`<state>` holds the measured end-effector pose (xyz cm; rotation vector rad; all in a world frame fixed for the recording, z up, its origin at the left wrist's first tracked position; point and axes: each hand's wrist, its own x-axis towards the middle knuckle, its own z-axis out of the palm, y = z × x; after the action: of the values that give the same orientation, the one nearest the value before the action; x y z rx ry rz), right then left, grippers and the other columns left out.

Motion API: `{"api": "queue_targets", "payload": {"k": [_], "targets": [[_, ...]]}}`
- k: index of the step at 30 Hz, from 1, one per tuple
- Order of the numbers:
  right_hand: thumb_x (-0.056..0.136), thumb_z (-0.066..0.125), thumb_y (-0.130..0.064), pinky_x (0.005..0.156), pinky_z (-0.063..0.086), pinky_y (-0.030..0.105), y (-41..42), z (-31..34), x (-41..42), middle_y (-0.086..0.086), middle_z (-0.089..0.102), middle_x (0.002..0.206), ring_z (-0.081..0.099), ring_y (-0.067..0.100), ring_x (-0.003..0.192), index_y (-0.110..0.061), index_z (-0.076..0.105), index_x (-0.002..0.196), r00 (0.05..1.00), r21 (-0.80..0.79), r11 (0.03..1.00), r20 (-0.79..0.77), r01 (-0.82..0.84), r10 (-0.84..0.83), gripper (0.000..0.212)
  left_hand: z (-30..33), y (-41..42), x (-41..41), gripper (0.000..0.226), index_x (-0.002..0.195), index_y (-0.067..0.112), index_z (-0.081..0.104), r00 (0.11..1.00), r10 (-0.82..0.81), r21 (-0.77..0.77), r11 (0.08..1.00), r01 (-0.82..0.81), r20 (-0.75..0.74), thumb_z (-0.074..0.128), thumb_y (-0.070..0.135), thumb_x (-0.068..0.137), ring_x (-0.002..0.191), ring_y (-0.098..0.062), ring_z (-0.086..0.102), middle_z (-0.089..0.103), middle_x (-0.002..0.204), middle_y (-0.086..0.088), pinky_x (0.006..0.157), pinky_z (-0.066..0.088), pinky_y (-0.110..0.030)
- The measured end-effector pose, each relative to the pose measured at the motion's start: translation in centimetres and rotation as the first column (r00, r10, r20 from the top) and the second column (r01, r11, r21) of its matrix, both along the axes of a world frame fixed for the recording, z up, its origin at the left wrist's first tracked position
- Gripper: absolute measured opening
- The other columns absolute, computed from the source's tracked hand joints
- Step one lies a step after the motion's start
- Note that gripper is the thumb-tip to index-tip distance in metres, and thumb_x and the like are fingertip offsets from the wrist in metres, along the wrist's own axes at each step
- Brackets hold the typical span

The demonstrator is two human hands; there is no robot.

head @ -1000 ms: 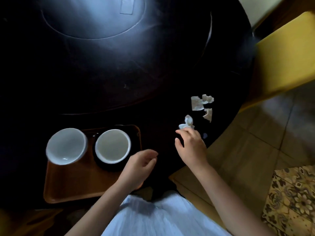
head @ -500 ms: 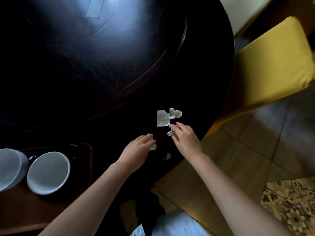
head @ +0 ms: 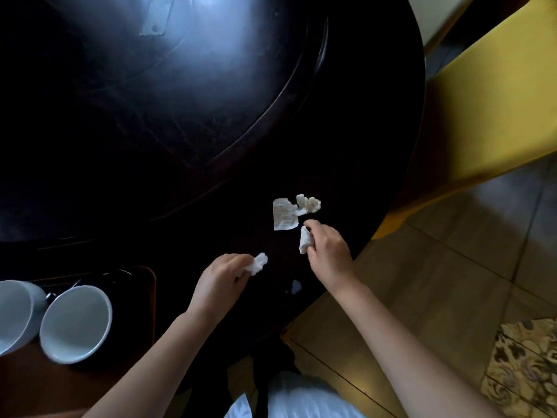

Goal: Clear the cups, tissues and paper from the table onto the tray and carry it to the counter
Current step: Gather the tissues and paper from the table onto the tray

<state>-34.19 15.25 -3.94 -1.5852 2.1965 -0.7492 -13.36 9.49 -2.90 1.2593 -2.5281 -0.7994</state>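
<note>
My left hand [head: 221,279] pinches a crumpled white tissue [head: 259,263] just above the dark round table [head: 187,140]. My right hand [head: 327,251] grips a folded scrap of paper [head: 304,241] near the table's right edge. A flat printed paper slip [head: 284,218] and a crumpled tissue ball [head: 309,203] lie on the table just beyond my right hand. At the lower left a brown tray [head: 60,387] holds two white cups, one [head: 75,324] on a dark saucer, the other [head: 16,315] cut off by the frame.
A yellow chair [head: 488,116] stands against the table's right side. Tiled floor [head: 452,282] and a patterned rug [head: 524,366] lie at the right. A small pale speck [head: 296,286] sits on the table between my wrists. A raised inner disc covers the table's middle.
The view has swung right, sliding the tray toward the left edge. My left hand has picked up the crumpled tissue, and my right hand has lifted a paper scrap from the table.
</note>
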Motion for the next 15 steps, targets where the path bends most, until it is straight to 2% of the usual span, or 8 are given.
{"api": "queue_targets", "payload": {"k": [2, 5, 7, 10, 12, 15], "targets": [[0.072, 0.064, 0.011, 0.08, 0.05, 0.032, -0.5, 0.5, -0.9, 0.018, 0.067, 0.093, 0.063, 0.031, 0.089, 0.002, 0.061, 0.104, 0.99, -0.038, 0.992, 0.083, 0.121, -0.117, 0.033, 0.4, -1.3, -1.5, 0.02, 0.095, 0.014, 0.07, 0.992, 0.102, 0.075, 0.992, -0.097, -0.071, 0.069, 0.008, 0.076, 0.085, -0.015, 0.064, 0.069, 0.093, 0.0, 0.074, 0.053, -0.028], [0.075, 0.062, 0.009, 0.086, 0.05, 0.032, -2.1, 1.6, -2.6, 0.018, 0.065, 0.099, 0.06, 0.029, 0.095, 0.003, 0.061, 0.106, 0.969, -0.082, 0.974, 0.142, 0.213, -0.2, 0.032, 0.8, -3.5, -4.7, 0.018, 0.094, 0.009, 0.072, 0.97, 0.159, 0.081, 0.986, -0.146, -0.184, 0.07, 0.01, 0.076, 0.088, -0.014, 0.061, 0.063, 0.1, 0.001, 0.075, 0.05, -0.019], [0.077, 0.06, 0.009, 0.091, 0.047, 0.034, -3.5, 2.0, -3.6, 0.019, 0.06, 0.107, 0.056, 0.029, 0.103, 0.004, 0.055, 0.117, 0.985, -0.027, 0.99, 0.111, 0.136, -0.132, 0.041, 0.7, -4.8, -7.0, 0.017, 0.092, 0.009, 0.073, 0.969, 0.147, 0.107, 0.986, -0.128, -0.199, 0.07, 0.01, 0.076, 0.097, -0.016, 0.059, 0.058, 0.118, -0.007, 0.08, 0.05, -0.025], [0.078, 0.059, 0.006, 0.086, 0.048, 0.036, -5.0, 2.0, -4.3, 0.018, 0.052, 0.11, 0.052, 0.031, 0.103, 0.003, 0.061, 0.105, 0.999, 0.079, 0.996, 0.009, -0.036, 0.036, 0.028, 0.3, -6.1, -9.4, 0.018, 0.093, 0.011, 0.073, 0.997, 0.052, 0.195, 0.98, -0.039, -0.06, 0.066, 0.007, 0.077, 0.128, -0.025, 0.044, 0.035, 0.147, -0.015, 0.094, 0.038, -0.024], [0.079, 0.062, 0.0, 0.084, 0.049, 0.038, -5.5, 1.9, -4.6, 0.016, 0.049, 0.119, 0.048, 0.03, 0.11, -0.001, 0.064, 0.103, 0.991, 0.149, 0.985, -0.085, -0.09, 0.104, 0.024, 0.2, -6.5, -10.1, 0.02, 0.095, 0.013, 0.073, 1.0, -0.005, 0.245, 0.97, -0.001, 0.025, 0.063, 0.007, 0.079, 0.136, -0.026, 0.034, 0.032, 0.149, -0.017, 0.099, 0.034, -0.024], [0.078, 0.063, -0.002, 0.091, 0.046, 0.041, -5.6, 1.5, -5.1, 0.013, 0.053, 0.128, 0.042, 0.03, 0.121, -0.005, 0.065, 0.107, 0.98, 0.188, 0.974, -0.129, -0.129, 0.154, 0.029, -0.1, -6.2, -10.0, 0.019, 0.096, 0.015, 0.072, 0.999, -0.003, 0.229, 0.973, -0.007, 0.044, 0.062, 0.012, 0.079, 0.125, -0.025, 0.047, 0.048, 0.138, -0.01, 0.096, 0.044, -0.031]]}}
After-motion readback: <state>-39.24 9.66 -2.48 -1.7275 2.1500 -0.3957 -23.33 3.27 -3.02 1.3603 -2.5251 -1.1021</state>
